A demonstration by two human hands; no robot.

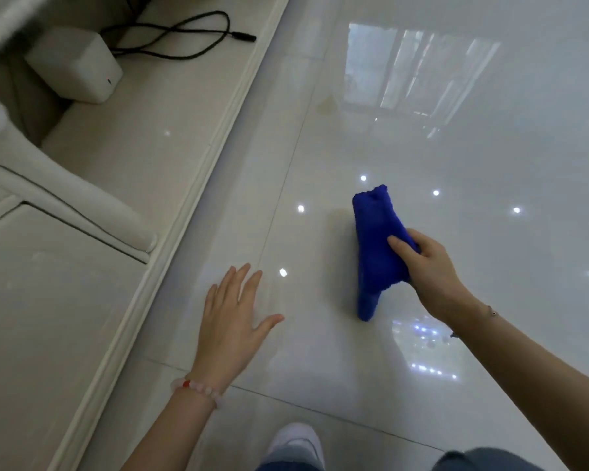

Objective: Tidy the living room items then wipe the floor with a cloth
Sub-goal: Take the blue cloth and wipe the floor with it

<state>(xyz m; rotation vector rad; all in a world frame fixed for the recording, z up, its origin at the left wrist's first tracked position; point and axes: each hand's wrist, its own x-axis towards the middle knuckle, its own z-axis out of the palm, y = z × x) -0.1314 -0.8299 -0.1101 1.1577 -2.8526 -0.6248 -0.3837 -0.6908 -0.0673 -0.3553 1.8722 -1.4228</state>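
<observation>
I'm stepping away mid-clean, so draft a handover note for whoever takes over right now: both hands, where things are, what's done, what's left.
Right grip: holds the bunched blue cloth, which lies on the floor.
Left grip: open, fingers spread, low over the floor; contact unclear.
Cable and white box sit on the ledge at left.
Done: wiping looks under way; how much is covered cannot be told.
Left: a faint yellowish mark beyond the cloth, then the rest of the floor.
</observation>
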